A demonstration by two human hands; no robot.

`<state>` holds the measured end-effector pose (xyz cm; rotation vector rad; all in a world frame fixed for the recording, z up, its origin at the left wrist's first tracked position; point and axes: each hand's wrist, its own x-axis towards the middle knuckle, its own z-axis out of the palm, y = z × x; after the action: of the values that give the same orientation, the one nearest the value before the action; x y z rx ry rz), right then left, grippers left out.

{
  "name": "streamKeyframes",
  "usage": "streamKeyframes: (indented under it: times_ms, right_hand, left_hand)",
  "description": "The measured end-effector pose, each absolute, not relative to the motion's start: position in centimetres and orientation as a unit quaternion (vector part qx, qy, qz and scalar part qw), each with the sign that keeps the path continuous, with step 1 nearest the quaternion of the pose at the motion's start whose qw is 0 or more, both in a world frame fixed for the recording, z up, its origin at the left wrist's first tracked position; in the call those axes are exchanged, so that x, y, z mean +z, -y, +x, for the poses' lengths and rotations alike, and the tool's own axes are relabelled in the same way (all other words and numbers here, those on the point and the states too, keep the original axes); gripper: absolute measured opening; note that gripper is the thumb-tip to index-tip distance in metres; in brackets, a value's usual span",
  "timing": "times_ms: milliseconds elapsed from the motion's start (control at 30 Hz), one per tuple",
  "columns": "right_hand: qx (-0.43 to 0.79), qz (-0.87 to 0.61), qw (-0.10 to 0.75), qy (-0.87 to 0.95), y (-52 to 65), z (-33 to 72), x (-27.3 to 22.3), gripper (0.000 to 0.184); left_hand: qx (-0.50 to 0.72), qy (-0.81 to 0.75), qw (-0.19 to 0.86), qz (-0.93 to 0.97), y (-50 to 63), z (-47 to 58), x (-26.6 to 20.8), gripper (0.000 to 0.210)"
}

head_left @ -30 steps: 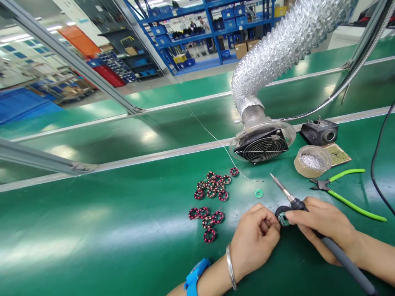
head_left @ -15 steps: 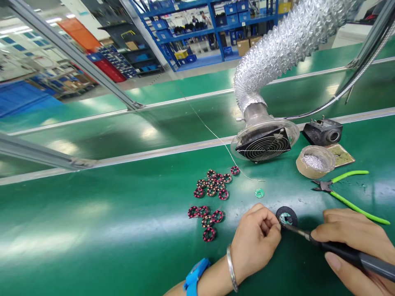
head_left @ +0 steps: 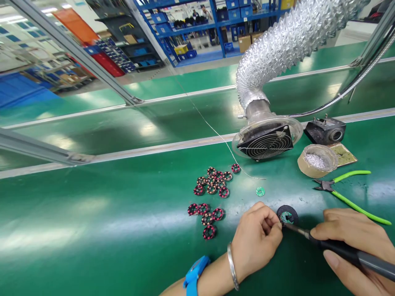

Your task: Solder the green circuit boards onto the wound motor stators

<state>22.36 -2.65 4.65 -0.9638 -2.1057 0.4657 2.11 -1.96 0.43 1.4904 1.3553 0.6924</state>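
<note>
My right hand (head_left: 354, 246) is closed around the dark handle of a soldering iron (head_left: 339, 250). The iron's tip touches a small green circuit board (head_left: 287, 217) set on a round black base (head_left: 293, 210). At the left edge of that base, the fingers of my left hand (head_left: 257, 236) are pinched together; what lies between them is hidden. A second green round board (head_left: 260, 191) lies on the bench beyond my left hand. Several ring-shaped wound coils (head_left: 217, 214) in red and copper tones are grouped to the left.
A fume extractor fan (head_left: 267, 144) on a silver duct (head_left: 268, 65) stands behind. To the right are green-handled cutters (head_left: 330, 186), a tub of metal shavings (head_left: 317, 162), a yellowish sponge tray (head_left: 344, 155) and a black iron holder (head_left: 325, 130). A thin solder wire (head_left: 226, 144) reaches the bench.
The view has shifted slightly. The soldering iron's tip has moved a little toward the lower left edge of the board, near my left fingertips. Both hands keep their grip.
</note>
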Motion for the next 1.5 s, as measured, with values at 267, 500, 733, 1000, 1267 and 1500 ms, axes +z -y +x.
streamKeyframes:
  times_ms: [267, 500, 733, 1000, 1267, 1500]
  right_hand:
    - [0.156, -0.357, 0.387, 0.836, 2.4, 23.6, 4.5, 0.018]
    - [0.181, -0.33, 0.372, 0.849, 1.0, 22.9, 2.5, 0.035]
    - [0.229, -0.302, 0.315, 0.87, 0.1, 21.4, 0.8, 0.031]
    - [0.267, -0.309, 0.312, 0.858, 0.1, 21.6, 0.4, 0.031]
    - [0.245, -0.3, 0.339, 0.858, -0.1, 21.8, 1.1, 0.033]
    - [0.241, -0.335, 0.367, 0.834, 0.7, 24.1, 3.2, 0.036]
  left_hand:
    - [0.294, -0.556, 0.484, 0.609, 1.9, 2.1, 0.1, 0.011]
    - [0.305, -0.545, 0.485, 0.612, 2.1, 2.1, 0.0, 0.012]
    - [0.323, -0.528, 0.472, 0.627, 2.1, 2.0, -0.1, 0.013]
    - [0.365, -0.43, 0.285, 0.775, 2.4, 1.2, -0.1, 0.023]
    - [0.396, -0.439, 0.318, 0.741, 2.1, 0.8, -0.2, 0.013]
    - [0.381, -0.457, 0.338, 0.729, 2.1, 1.1, -0.6, 0.009]
